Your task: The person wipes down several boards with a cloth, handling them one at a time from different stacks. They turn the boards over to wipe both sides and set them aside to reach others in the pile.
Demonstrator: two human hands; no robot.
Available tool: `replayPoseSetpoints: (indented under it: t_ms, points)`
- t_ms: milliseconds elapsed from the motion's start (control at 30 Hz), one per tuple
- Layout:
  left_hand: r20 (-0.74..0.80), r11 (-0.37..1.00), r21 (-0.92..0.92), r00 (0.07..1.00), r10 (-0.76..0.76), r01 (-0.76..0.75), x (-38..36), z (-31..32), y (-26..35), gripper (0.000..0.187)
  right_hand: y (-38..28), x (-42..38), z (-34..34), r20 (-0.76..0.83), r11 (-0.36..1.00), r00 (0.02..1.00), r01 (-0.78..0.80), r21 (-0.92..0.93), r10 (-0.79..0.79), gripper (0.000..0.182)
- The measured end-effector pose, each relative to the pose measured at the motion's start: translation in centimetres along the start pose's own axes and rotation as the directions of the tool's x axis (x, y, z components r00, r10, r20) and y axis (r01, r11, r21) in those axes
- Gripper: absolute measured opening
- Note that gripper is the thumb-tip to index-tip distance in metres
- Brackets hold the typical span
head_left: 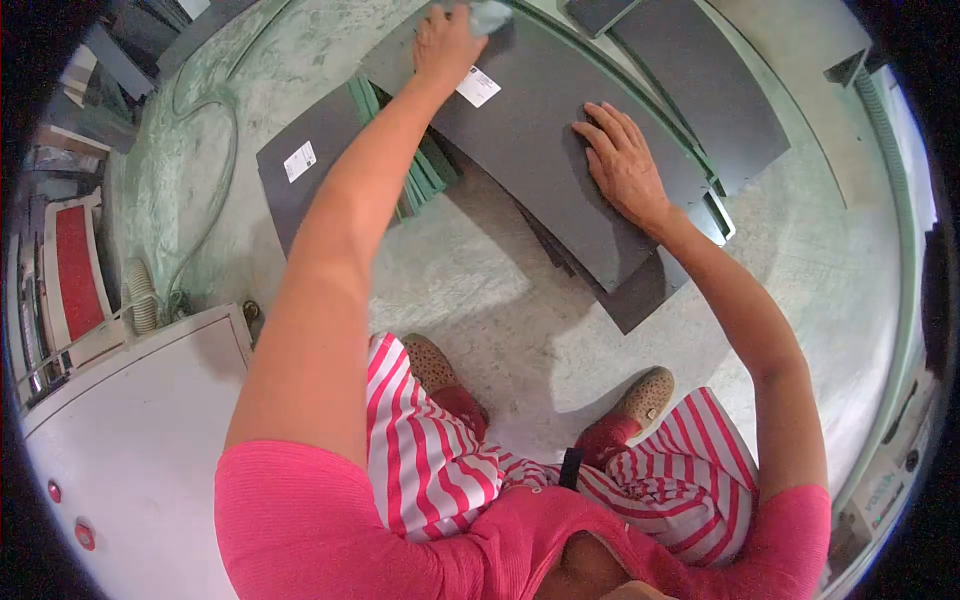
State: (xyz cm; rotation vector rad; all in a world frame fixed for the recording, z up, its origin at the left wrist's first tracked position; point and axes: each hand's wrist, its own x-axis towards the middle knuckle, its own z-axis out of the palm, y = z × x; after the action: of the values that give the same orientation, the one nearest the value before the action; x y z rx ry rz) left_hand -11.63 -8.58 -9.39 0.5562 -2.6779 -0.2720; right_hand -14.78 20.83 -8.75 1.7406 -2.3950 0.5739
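Note:
A large dark grey panel [530,110] lies on top of a stack of similar panels, with a white label [479,87] near its left edge. At the panel's far end, my left hand [447,45] is closed on a pale blue-grey cloth [490,17], part of which shows beside the thumb. My right hand [625,165] rests flat on the panel's near right part, fingers spread, holding nothing. Left of the stack lies another dark panel [310,150] with a white label, beside several green-edged boards [425,180] partly hidden by my left forearm.
More dark panels [700,90] lie at the upper right, past a green-edged strip. A white cabinet [140,440] with red buttons stands at the lower left. A hose [235,140] runs over the concrete floor [470,270]. Several materials line the far left.

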Motion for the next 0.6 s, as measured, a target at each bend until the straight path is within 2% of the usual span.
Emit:
replayPoseSetpoints:
  t_ms: [33, 167, 233, 300, 333, 400, 533, 600]
  points:
    - [0.088, 0.968, 0.028, 0.964, -0.251, 0.250, 0.8, -0.1, 0.3, 0.051, 0.1, 0.0, 0.1, -0.006, 1.000, 1.000, 0.007, 0.002, -0.007, 0.036]
    - [0.125, 0.976, 0.072, 0.969, -0.212, 0.205, 0.5, 1.3, 2.9, 0.062, -0.1, 0.0, 0.0, -0.010, 1.000, 1.000, 0.006, 0.005, -0.006, 0.036]
    - [-0.029, 0.992, 0.024, 0.992, 0.124, -0.123, -2.3, 0.9, 5.6, 0.053, 0.0, 0.0, -0.1, -0.009, 1.000, 1.000, 0.006, 0.003, -0.006, 0.036]
    - [-0.072, 0.953, -0.045, 0.953, 0.295, -0.298, -4.7, 0.9, 8.2, 0.052, -0.1, 0.0, -0.1, -0.009, 1.000, 1.000, 0.014, 0.007, -0.014, 0.036]
    - [0.032, 0.956, -0.104, 0.960, 0.279, -0.274, -5.5, 0.8, 9.8, 0.050, 0.0, -0.1, -0.1, 0.031, 1.000, 0.999, -0.024, 0.007, 0.023, 0.036]
    - [0.023, 0.943, -0.187, 0.958, 0.285, -0.276, -6.2, 0.3, 10.2, 0.047, 0.0, -0.1, -0.2, 0.072, 0.999, 0.996, -0.052, 0.007, 0.051, 0.036]
    - [0.037, 0.970, -0.096, 0.974, 0.226, -0.221, -2.5, 0.9, 8.0, 0.045, -0.2, 0.2, -0.1, 0.015, 0.999, 1.000, 0.027, -0.045, -0.027, 0.038]
    - [-0.079, 0.998, -0.050, 0.996, 0.036, -0.040, -1.0, 1.5, 5.4, 0.047, 0.1, 0.0, 0.1, 0.014, 0.997, 0.999, 0.032, -0.069, -0.031, 0.039]
